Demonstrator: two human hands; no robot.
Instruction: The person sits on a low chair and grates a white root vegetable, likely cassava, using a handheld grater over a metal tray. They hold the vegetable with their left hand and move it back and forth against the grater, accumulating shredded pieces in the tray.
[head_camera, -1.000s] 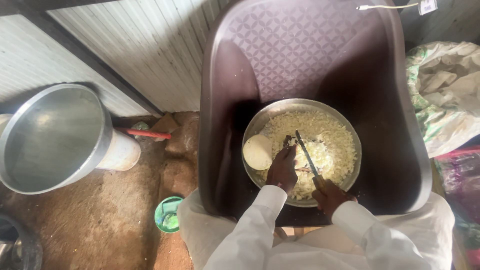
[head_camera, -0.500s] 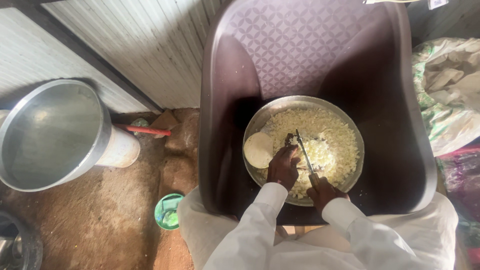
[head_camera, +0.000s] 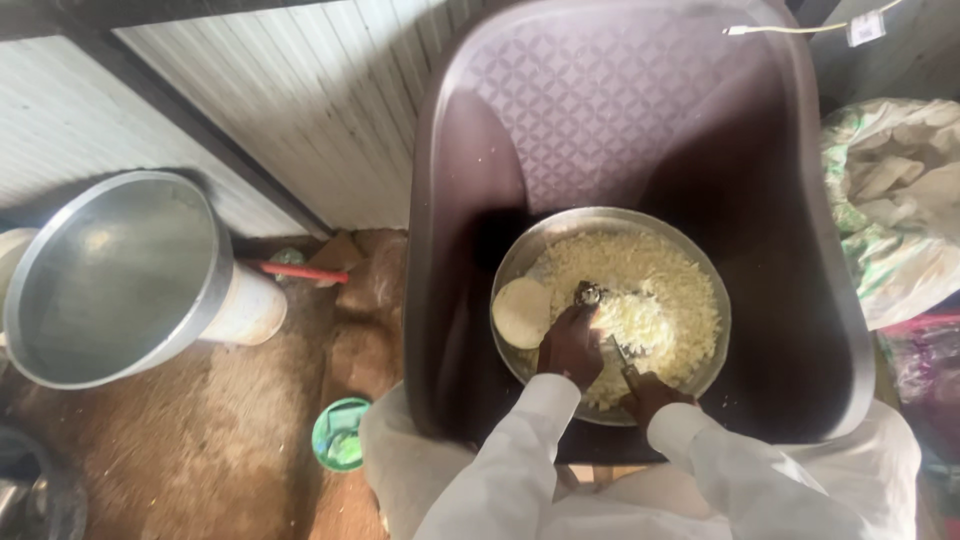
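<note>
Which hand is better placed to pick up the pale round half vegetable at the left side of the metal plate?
The left hand, probably. It rests just beside the pale round half vegetable in the round metal plate, while the right hand sits farther away and holds the knife.

Shiny metal plate (head_camera: 520, 262); matt plastic chair (head_camera: 600, 100)
</note>
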